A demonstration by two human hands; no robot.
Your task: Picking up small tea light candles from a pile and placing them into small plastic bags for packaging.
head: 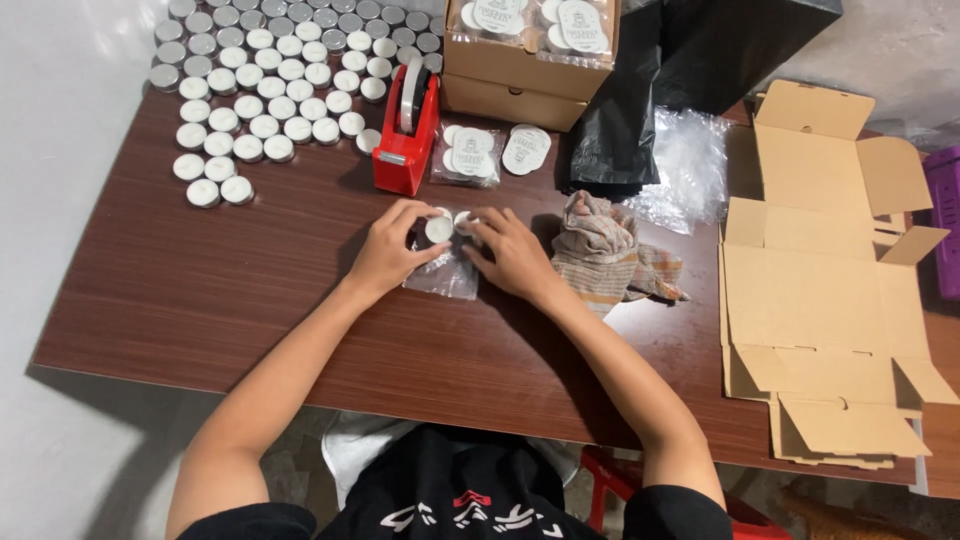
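Note:
My left hand (385, 250) and my right hand (510, 252) meet at the middle of the brown wooden table (200, 290). Between the fingers lie two white tealight candles (448, 227) partly inside a clear plastic bag (445, 275) that rests flat on the table. My left fingers pinch the left candle and the bag's edge. My right fingers press on the right candle and the bag. Both hands hide part of the bag's mouth.
Several loose tealights (265, 70) cover the far left. A red tape dispenser (405, 135) stands behind the hands, with bagged candles (490, 152) beside it. An open carton (525, 50), black bag (690, 60), cloth (605, 250) and flat cardboard boxes (820, 290) lie right.

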